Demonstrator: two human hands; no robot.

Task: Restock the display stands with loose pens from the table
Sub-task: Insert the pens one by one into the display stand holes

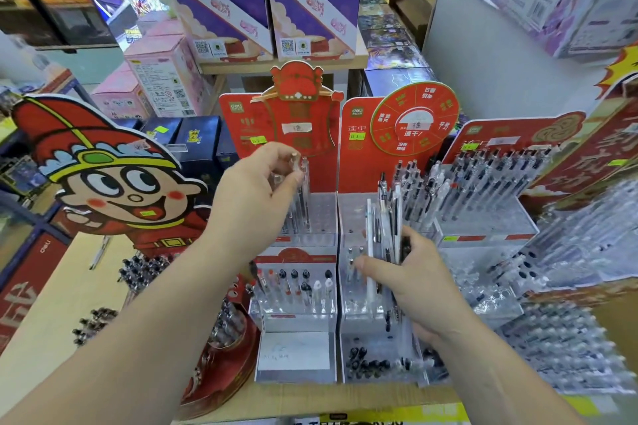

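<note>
Two hands share the work here. The left hand (259, 190) reaches to the far tier of the left stand (324, 214). Its thumb and fingertips pinch the top end of a clear pen (298, 171), which stands nearly upright among a few others. Held by its top, the pen can be lowered tip-first into one of the small holes, and I judge that to be the step in hand.

The right hand (411, 272) is wrapped round a bundle of pens (385, 224) (white, clear and dark barrels mixed). It keeps them upright just in front of the middle stand (352, 214), close to where the other hand works. Carried like that, the bundle probably serves as a ready supply, with the next pen only a short reach away.

The middle stand's far tier shows bare holes on its left side, while pens crowd its right. The right stand (483, 221) looks fuller. The left stand's near tier holds a row of black- and white-capped pens with gaps between them, so a good deal of filling seems to remain.

More dark-capped pens sit in clusters on the brown table (86, 272) at near left, below a cartoon cutout (103, 176). Whether they lie loose I cannot tell.
</note>
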